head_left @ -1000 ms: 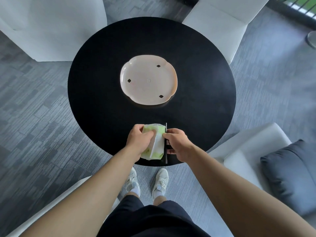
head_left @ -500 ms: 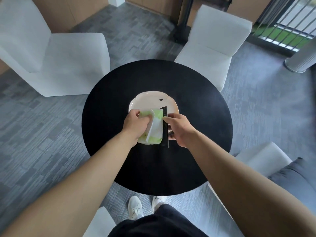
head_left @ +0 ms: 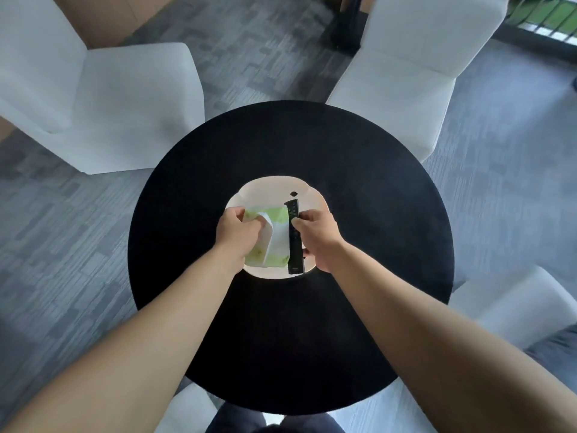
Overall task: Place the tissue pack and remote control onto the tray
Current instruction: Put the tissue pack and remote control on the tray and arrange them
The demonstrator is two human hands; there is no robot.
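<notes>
A cream scalloped tray (head_left: 268, 190) lies in the middle of the round black table (head_left: 374, 214). My left hand (head_left: 239, 234) grips the left side of a green and white tissue pack (head_left: 276, 242) that is over the tray. My right hand (head_left: 318, 237) holds a slim black remote control (head_left: 295, 242) by its right edge, lengthwise beside the pack and also over the tray. Whether the two things rest on the tray or hover just above it, I cannot tell.
White upholstered chairs stand around the table: one at the far left (head_left: 103, 98), one at the far right (head_left: 418, 76), one at the near right (head_left: 512, 304). Grey carpet tiles (head_left: 62, 245) cover the floor. A dark railing (head_left: 543, 23) runs at the top right.
Both hands have carried the tissue pack and the remote from the table's near edge forward to over the tray. The camera has tilted up, so more of the room shows.
</notes>
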